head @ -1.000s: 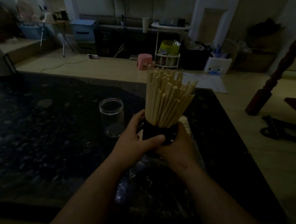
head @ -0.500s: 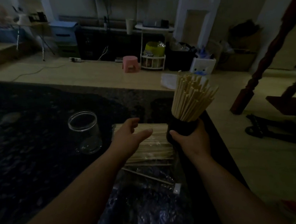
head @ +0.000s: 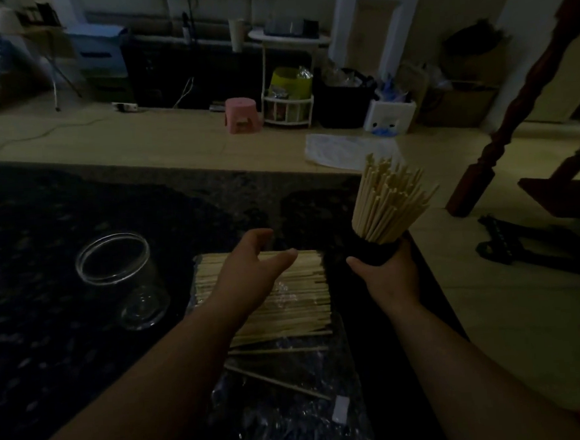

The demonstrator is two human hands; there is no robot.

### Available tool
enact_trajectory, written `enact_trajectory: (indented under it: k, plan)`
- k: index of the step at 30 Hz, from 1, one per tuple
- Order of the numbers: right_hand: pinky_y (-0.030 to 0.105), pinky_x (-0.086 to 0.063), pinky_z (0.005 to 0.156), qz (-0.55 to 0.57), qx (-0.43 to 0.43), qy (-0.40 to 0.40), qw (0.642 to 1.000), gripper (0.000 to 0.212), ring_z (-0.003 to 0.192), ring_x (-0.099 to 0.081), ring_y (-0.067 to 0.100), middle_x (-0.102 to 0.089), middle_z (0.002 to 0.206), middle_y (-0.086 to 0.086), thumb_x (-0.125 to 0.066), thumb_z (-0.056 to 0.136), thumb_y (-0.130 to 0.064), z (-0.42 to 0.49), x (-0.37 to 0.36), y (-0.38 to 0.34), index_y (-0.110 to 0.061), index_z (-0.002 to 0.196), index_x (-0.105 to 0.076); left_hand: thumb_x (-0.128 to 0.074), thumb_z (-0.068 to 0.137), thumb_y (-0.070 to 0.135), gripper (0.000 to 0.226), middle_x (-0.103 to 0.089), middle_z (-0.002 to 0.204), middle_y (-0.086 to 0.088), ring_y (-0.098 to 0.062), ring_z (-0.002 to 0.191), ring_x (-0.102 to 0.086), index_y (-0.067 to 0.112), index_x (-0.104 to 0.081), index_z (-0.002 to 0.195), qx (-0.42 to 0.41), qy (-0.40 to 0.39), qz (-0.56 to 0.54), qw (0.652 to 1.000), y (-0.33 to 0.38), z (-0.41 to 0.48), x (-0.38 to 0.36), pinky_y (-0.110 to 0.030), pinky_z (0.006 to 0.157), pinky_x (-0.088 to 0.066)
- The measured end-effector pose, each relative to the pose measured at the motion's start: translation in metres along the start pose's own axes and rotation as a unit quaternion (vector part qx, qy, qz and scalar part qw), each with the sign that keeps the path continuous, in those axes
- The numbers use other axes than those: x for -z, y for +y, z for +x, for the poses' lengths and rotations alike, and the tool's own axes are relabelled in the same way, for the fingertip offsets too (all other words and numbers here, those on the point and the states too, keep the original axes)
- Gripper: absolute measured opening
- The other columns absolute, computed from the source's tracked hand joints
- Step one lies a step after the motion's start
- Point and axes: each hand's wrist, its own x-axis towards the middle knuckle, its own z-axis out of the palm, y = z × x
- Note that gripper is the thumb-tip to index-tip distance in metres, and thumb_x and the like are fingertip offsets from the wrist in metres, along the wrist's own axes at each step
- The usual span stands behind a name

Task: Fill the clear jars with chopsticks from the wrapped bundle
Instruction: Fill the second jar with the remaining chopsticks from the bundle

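You had two jars: your right hand [head: 385,276] gripped the full jar [head: 375,252] at the table's [head: 41,220] right edge; the empty jar [head: 121,276] stood left. Your left hand [head: 251,274], fingers loosely spread, reached over the single wrapped bundle [head: 300,310] between them.

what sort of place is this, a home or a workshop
Most likely a cluttered room in a home: a small pink stool and a white rack stand on the floor by the far wall, and a power strip lies nearby, beyond the dark speckled table.

Clear jar [head: 128,289] upright, empty; chopstick bundle [head: 304,298] flat (clear wrap [head: 295,408]); filled jar [head: 376,253] right.
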Motion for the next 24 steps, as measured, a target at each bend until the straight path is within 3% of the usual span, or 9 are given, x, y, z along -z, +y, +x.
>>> enact_trajectory:
  k: [5, 10, 14, 16, 20, 24]
  plan:
    - [0.040, -0.043, 0.095, -0.023, -0.022, -0.011, 0.999, 0.097, 0.128, -0.046, 0.036, -0.045, 0.144, 0.014, -0.083, 0.074, -0.034, 0.000, -0.009, 0.005, -0.011, 0.149, -0.026, -0.070, 0.086, 0.041, 0.057, -0.047, 0.142, 0.006, -0.010, 0.127, -0.042, 0.028, -0.047, 0.136, -0.014, 0.003, 0.021, 1.000, 0.001, -0.003, 0.003, -0.030, 0.091, -0.038]
    - [0.040, -0.039, 0.102, -0.024, -0.033, -0.026, 0.999, 0.103, 0.135, -0.039, 0.034, -0.036, 0.151, 0.013, -0.081, 0.074, -0.039, -0.003, -0.010, 0.010, -0.012, 0.152, -0.019, -0.071, 0.084, 0.041, 0.055, -0.051, 0.136, 0.007, -0.008, 0.121, -0.045, 0.029, -0.049, 0.132, -0.028, 0.026, 0.046, 0.998, -0.003, -0.013, 0.009, -0.028, 0.091, -0.037]
    - [0.042, -0.041, 0.100, -0.032, -0.055, -0.038, 0.997, 0.101, 0.133, -0.041, 0.036, -0.040, 0.149, 0.014, -0.081, 0.073, -0.043, -0.004, -0.008, 0.009, -0.013, 0.151, -0.024, -0.072, 0.083, 0.043, 0.052, -0.049, 0.137, 0.009, -0.011, 0.127, -0.043, 0.033, -0.049, 0.129, -0.017, 0.019, 0.034, 0.999, -0.006, -0.021, 0.014, -0.032, 0.096, -0.042]
    - [0.042, -0.042, 0.099, -0.032, -0.059, -0.040, 0.997, 0.097, 0.131, -0.043, 0.036, -0.042, 0.147, 0.014, -0.081, 0.073, -0.041, -0.004, -0.007, 0.009, -0.014, 0.150, -0.027, -0.072, 0.083, 0.043, 0.053, -0.049, 0.138, 0.009, -0.012, 0.128, -0.043, 0.032, -0.049, 0.130, -0.020, 0.020, 0.029, 0.999, -0.006, -0.025, 0.017, -0.040, 0.100, -0.045]
    - [0.043, -0.044, 0.097, -0.034, -0.073, -0.043, 0.996, 0.086, 0.127, -0.047, 0.038, -0.046, 0.143, 0.017, -0.080, 0.077, -0.028, -0.009, -0.002, 0.008, -0.011, 0.147, -0.033, -0.073, 0.082, 0.039, 0.056, -0.051, 0.135, 0.006, -0.013, 0.124, -0.047, 0.028, -0.050, 0.131, -0.032, 0.047, 0.037, 0.998, -0.007, -0.035, 0.027, -0.035, 0.097, -0.044]
    - [0.039, -0.049, 0.085, 0.017, -0.075, 0.045, 0.996, 0.061, 0.109, -0.057, 0.038, -0.055, 0.128, 0.019, -0.076, 0.077, -0.015, -0.030, -0.003, 0.006, -0.006, 0.131, -0.049, -0.074, 0.081, 0.038, 0.052, -0.051, 0.130, 0.007, -0.011, 0.120, -0.049, 0.033, -0.050, 0.126, -0.050, 0.083, 0.057, 0.994, -0.010, -0.047, 0.035, -0.034, 0.094, -0.045]
